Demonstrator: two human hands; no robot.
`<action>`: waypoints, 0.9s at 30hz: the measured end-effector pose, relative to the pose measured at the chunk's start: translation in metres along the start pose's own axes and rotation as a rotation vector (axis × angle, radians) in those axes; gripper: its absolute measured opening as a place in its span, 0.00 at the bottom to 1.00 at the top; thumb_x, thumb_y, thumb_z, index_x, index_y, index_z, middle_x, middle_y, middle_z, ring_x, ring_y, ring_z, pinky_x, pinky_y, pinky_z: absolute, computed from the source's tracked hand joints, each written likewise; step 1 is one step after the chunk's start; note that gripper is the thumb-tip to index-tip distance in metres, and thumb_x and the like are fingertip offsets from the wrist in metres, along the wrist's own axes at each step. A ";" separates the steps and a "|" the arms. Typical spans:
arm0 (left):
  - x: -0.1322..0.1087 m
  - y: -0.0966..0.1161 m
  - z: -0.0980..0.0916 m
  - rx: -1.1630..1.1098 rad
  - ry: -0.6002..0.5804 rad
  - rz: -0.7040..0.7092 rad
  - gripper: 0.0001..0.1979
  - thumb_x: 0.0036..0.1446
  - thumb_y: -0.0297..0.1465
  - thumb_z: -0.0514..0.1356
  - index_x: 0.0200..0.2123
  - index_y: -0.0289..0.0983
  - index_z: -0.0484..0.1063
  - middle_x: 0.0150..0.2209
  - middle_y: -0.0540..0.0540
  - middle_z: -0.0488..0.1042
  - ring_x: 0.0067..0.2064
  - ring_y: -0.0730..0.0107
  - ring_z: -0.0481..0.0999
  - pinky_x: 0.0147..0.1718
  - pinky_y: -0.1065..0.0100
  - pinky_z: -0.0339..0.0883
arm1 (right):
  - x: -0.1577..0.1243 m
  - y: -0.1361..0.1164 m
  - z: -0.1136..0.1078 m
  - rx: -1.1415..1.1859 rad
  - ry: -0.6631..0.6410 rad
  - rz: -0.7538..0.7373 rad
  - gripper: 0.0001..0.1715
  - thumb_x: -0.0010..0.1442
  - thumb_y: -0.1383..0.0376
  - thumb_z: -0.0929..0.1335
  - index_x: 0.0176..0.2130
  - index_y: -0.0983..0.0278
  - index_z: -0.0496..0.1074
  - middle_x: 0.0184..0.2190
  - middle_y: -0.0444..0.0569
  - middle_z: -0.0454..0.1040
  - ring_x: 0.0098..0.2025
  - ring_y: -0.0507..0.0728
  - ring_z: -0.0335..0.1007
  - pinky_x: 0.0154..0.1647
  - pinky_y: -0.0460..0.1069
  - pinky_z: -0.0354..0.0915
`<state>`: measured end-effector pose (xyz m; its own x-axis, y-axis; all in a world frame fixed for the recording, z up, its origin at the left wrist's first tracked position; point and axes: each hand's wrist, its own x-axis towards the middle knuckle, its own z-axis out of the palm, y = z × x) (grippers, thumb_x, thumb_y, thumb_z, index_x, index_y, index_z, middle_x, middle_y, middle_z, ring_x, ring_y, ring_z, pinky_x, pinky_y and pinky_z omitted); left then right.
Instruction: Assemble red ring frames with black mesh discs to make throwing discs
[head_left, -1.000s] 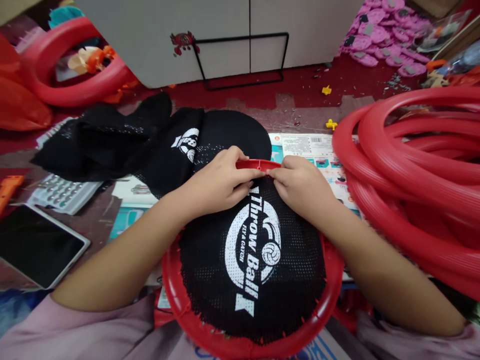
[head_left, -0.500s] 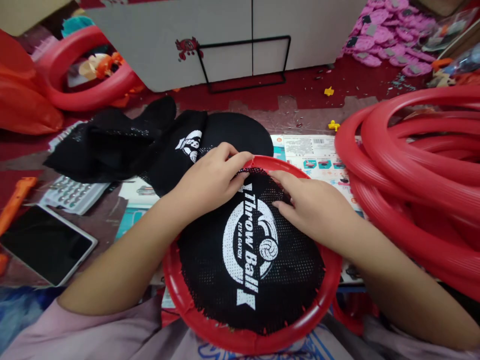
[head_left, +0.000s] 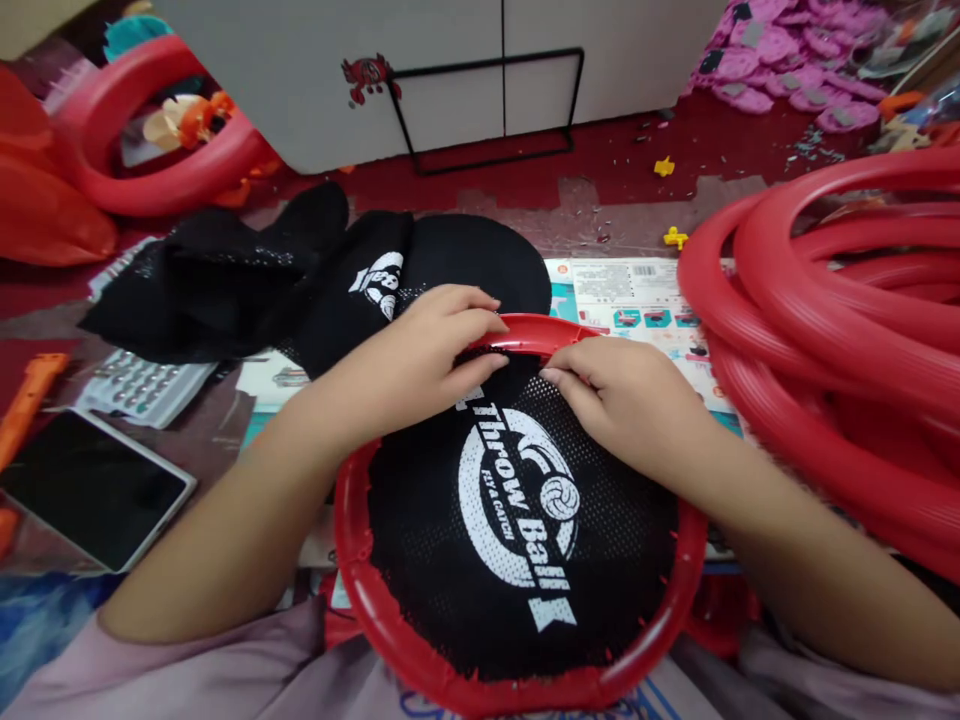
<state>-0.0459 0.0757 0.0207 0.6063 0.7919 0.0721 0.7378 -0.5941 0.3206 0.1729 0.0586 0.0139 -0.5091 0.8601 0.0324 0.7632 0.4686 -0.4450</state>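
A red plastic ring (head_left: 375, 615) rests at my lap against the table edge, with black mesh fabric (head_left: 420, 560) stretched across it. White "Throw Ball" lettering with a ball drawing (head_left: 517, 500) marks the mesh. At the far rim, my left hand (head_left: 439, 350) is closed over the ring, fingers on top and thumb at the inner edge of the mesh. Just right of it, my right hand (head_left: 626, 390) pinches the mesh edge between thumb and forefinger beside the rim. Small catches line the ring's inner side.
Loose black mesh pieces (head_left: 476, 260) lie beyond the ring. A stack of red rings (head_left: 810, 330) stands at right. To the left are a calculator (head_left: 146, 385), a tablet-like device (head_left: 97, 490) and an orange bar (head_left: 34, 395). Pink pieces (head_left: 772, 50) pile up behind.
The ring with its mesh has turned counter-clockwise, so the lettering now slants. My right hand has shifted slightly with the mesh edge; more of the far rim shows between my hands.
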 end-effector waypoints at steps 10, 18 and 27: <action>0.011 0.005 0.010 -0.202 0.159 -0.011 0.09 0.57 0.30 0.58 0.26 0.35 0.74 0.40 0.43 0.78 0.45 0.64 0.78 0.43 0.65 0.70 | -0.002 0.006 0.005 -0.031 0.164 -0.120 0.13 0.63 0.68 0.63 0.36 0.68 0.77 0.30 0.51 0.77 0.32 0.55 0.69 0.35 0.49 0.59; 0.015 -0.003 0.017 -0.233 0.222 0.004 0.07 0.55 0.26 0.57 0.25 0.33 0.72 0.33 0.44 0.77 0.40 0.66 0.78 0.38 0.67 0.69 | -0.001 0.015 0.012 -0.193 0.263 -0.411 0.16 0.62 0.71 0.62 0.40 0.65 0.79 0.26 0.51 0.71 0.31 0.57 0.61 0.34 0.51 0.58; 0.017 -0.006 0.024 -0.205 0.265 0.000 0.06 0.53 0.25 0.57 0.24 0.33 0.70 0.33 0.44 0.76 0.38 0.66 0.77 0.37 0.67 0.69 | -0.001 0.014 0.012 -0.295 0.249 -0.404 0.15 0.62 0.71 0.63 0.42 0.65 0.78 0.26 0.51 0.69 0.31 0.58 0.58 0.34 0.51 0.55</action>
<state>-0.0328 0.0893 -0.0022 0.4885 0.8170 0.3065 0.6462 -0.5747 0.5022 0.1789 0.0620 -0.0030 -0.7023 0.6050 0.3752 0.6240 0.7768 -0.0846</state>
